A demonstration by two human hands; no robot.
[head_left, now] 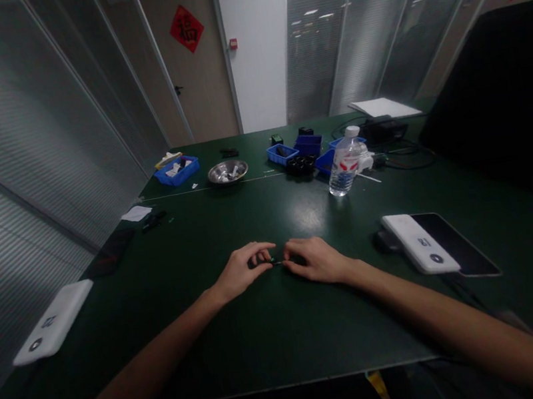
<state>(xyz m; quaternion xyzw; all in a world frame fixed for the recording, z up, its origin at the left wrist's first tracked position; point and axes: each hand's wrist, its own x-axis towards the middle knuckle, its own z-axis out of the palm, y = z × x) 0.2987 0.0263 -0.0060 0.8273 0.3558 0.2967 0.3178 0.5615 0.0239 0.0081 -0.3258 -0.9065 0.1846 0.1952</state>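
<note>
My left hand (244, 268) and my right hand (315, 259) rest close together on the dark green table (267, 334), fingers curled and pinched. Between their fingertips sits a small dark part (277, 262), too small to name. Both hands touch it from opposite sides. The fingers hide most of it.
A white power bank (53, 322) lies at the left, another (420, 243) on a dark tablet (456, 244) at the right. Farther back stand a water bottle (344, 162), a metal bowl (228, 171) and blue bins (177, 170). A black monitor back (503, 94) looms right.
</note>
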